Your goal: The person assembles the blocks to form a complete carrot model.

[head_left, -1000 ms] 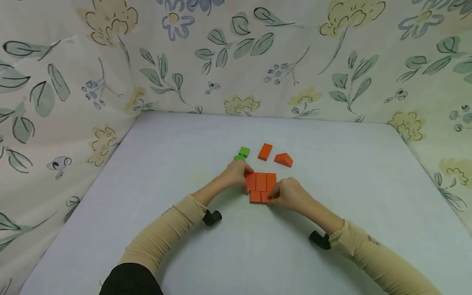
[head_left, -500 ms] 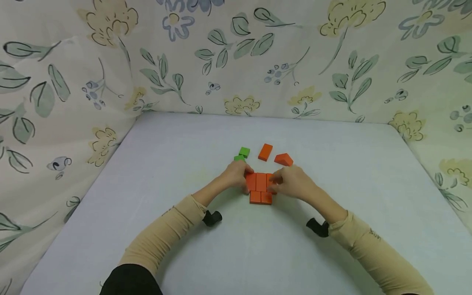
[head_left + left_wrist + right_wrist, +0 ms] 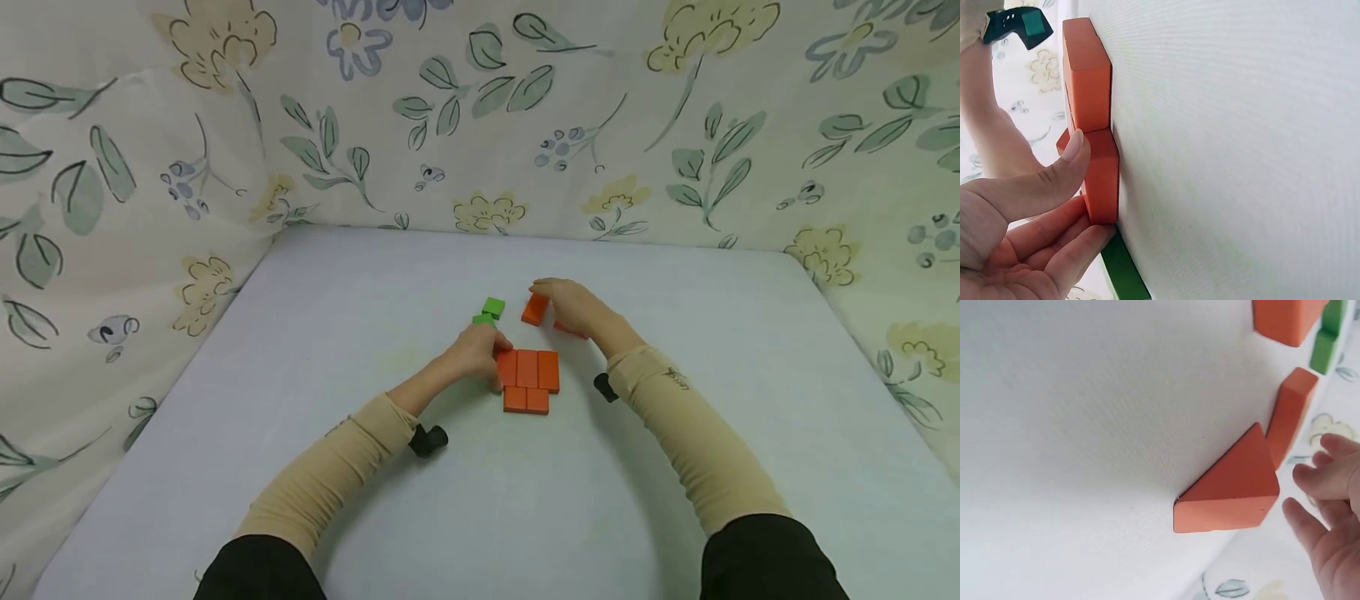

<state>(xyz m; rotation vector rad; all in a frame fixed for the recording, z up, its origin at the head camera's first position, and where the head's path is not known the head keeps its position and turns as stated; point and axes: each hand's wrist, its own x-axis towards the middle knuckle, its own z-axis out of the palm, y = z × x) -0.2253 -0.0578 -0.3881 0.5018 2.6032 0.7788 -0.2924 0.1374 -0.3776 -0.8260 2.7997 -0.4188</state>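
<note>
Several orange blocks lie flat in a tight cluster [image 3: 529, 379] at the middle of the white table [image 3: 360, 333]. My left hand [image 3: 480, 354] rests at the cluster's left side. In the left wrist view its thumb [image 3: 1054, 178] lies on the corner block [image 3: 1102, 181] and its fingers [image 3: 1066, 240] press that block's end. My right hand [image 3: 572, 305] hovers with relaxed fingers [image 3: 1329, 506] over an orange wedge block [image 3: 1235, 487], holding nothing. A loose orange rectangular block [image 3: 536, 309] sits just left of it. Two green blocks [image 3: 493, 307] lie behind my left hand.
Floral cloth [image 3: 480, 125] walls in the table at the back and on both sides. Black wrist cameras [image 3: 429, 440] sit at both forearms. Bare table surface stretches left, right and in front of the blocks.
My right hand left the cluster's right side and moved back over the wedge block. The left hand and the cluster stayed where they were.
</note>
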